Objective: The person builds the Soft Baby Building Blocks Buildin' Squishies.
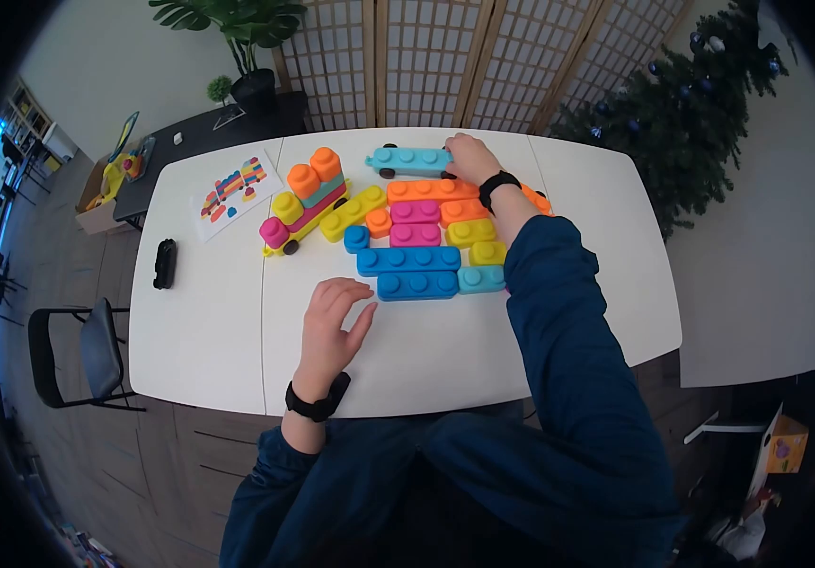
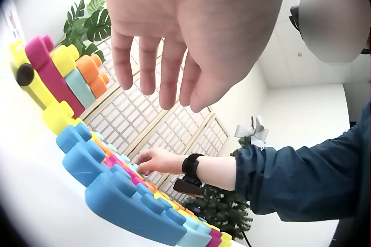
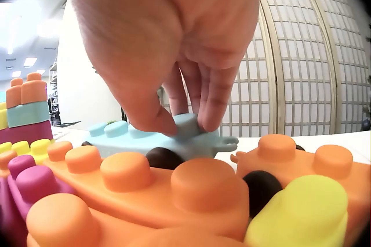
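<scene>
At the far side of the table, my right hand [image 1: 472, 158] pinches the end stud of a light blue wheeled block base [image 3: 130, 137], thumb on one side and fingers on the other. That base has dark wheels and a small hook at its end. My left hand [image 1: 333, 317] hangs over the near part of the table, fingers relaxed and holding nothing. Just right of it lie two long blue blocks [image 1: 409, 258], with a light blue block [image 1: 480, 278] beside them. Orange blocks [image 1: 417, 191], pink blocks [image 1: 415, 234] and yellow blocks [image 1: 470, 233] lie packed between my hands.
A yellow wheeled base [image 1: 309, 227] bearing pink, yellow, teal and orange blocks stands to the left. Behind it lies a picture sheet [image 1: 232, 197]. A black object [image 1: 165, 263] sits near the left edge. An orange wheeled base [image 3: 307, 163] is right of my right hand.
</scene>
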Motion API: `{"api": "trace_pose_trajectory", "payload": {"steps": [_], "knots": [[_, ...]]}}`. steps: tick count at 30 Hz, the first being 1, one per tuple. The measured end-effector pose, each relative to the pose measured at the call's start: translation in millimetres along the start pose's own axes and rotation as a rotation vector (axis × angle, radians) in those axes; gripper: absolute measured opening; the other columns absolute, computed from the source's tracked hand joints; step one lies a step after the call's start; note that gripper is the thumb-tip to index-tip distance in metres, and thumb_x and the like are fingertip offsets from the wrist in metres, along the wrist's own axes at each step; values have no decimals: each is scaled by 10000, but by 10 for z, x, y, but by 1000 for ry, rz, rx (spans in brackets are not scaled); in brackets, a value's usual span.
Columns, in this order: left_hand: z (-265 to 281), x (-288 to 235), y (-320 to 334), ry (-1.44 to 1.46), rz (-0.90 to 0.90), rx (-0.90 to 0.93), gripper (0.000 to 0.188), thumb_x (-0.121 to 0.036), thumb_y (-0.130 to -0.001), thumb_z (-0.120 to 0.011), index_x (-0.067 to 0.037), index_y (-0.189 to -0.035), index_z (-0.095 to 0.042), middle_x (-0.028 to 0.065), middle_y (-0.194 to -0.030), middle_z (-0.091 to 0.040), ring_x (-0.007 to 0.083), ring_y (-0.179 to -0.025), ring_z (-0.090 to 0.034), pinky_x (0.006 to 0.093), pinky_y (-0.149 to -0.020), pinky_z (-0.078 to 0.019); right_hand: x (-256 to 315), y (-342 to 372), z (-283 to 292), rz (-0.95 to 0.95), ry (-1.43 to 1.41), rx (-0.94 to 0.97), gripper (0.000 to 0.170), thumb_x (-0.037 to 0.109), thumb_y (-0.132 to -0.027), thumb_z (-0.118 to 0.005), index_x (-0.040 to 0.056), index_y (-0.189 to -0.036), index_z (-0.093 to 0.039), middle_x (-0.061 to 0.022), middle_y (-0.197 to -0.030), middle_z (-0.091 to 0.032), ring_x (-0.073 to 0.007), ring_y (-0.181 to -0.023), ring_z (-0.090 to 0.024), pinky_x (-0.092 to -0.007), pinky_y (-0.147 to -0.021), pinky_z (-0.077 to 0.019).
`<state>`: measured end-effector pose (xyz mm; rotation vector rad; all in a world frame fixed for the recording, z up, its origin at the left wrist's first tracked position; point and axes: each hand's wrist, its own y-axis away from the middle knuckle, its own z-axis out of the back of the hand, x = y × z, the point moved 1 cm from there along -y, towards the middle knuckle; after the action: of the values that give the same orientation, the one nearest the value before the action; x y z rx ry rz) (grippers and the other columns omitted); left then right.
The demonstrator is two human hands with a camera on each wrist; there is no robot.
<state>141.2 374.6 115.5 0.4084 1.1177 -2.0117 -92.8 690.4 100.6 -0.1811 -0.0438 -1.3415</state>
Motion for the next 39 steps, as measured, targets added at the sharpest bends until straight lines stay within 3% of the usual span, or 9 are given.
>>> {"api": "trace_pose_trajectory", "payload": {"steps": [7, 13, 15, 18, 21, 24, 32, 34, 39], "knots": [[41, 17, 14, -14, -1, -18, 246, -9, -782, -776, -45, -1007, -683, 114, -1010, -683, 319, -1013, -633, 394, -873, -523, -67, 418, 466, 115, -110, -191, 311, 107, -778, -735, -25, -1051, -669, -202, -1048, -635, -397, -980, -657, -448, -872, -551], [0, 131, 57, 26, 197, 77, 587, -110, -805, -821, -64, -1330, -562, 134, -1212, -644, 304, -1050, -636, 392, -892, -530, 245, 1417, 821, 171, -275, -186, 270, 109, -799, -710, 9, -1042, -650, -170, -1002, -622, -367, -910, -654, -423, -818, -554], [-13, 121, 58, 115, 256, 145, 808, -159, -782, -863, -80, -1468, -444, 132, -1330, -589, 269, -1059, -640, 381, -884, -547, 416, 1777, 852, 230, -305, -211, 288, 78, -791, -725, 17, -1063, -652, -104, -915, -598, -226, -742, -621, -331, -697, -537], [-34, 112, 84, 229, 259, 206, 921, -166, -742, -900, -91, -1511, -398, 137, -1382, -553, 242, -1043, -642, 357, -853, -564, 636, 2185, 777, 191, -370, -126, 245, 103, -796, -714, 28, -1015, -631, -139, -968, -613, -325, -829, -656, -399, -731, -546], [-66, 92, 137, 244, 262, 255, 978, -152, -707, -923, -94, -1522, -385, 131, -1343, -576, 221, -992, -649, 332, -816, -568, 743, 2435, 562, 150, -436, -84, 249, 99, -790, -724, 34, -1011, -629, -140, -962, -608, -319, -807, -656, -399, -712, -544], [-134, 161, 263, 228, 308, 231, 1002, -135, -697, -929, -104, -1532, -377, 118, -1294, -603, 199, -937, -661, 320, -798, -573, 786, 2576, 335, 163, -478, -129, 274, 33, -759, -749, 31, -1011, -642, -85, -883, -575, -196, -685, -599, -319, -639, -519], [-120, 226, 392, 105, 332, 330, 766, -108, -697, -911, -96, -1386, -576, 97, -1127, -632, 190, -815, -627, 313, -741, -554, 863, 2749, -24, 189, -498, -71, 268, 46, -762, -740, 29, -1007, -632, -103, -931, -586, -229, -697, -617, -336, -655, -534], [-145, 216, 409, 94, 328, 376, 723, -100, -691, -908, -93, -1350, -611, 97, -1077, -637, 198, -802, -623, 316, -738, -550, 890, 2769, -63, 139, -505, -14, 271, 93, -771, -732, 17, -1011, -634, -155, -1002, -594, -362, -840, -658, -417, -759, -555], [-188, 177, 434, 45, 330, 405, 679, -82, -672, -903, -77, -1298, -640, 106, -1015, -636, 225, -793, -629, 332, -746, -556, 876, 2810, -181, 136, -524, -42, 275, 50, -769, -731, 28, -1027, -638, -106, -959, -585, -248, -720, -638, -357, -683, -548]]}}
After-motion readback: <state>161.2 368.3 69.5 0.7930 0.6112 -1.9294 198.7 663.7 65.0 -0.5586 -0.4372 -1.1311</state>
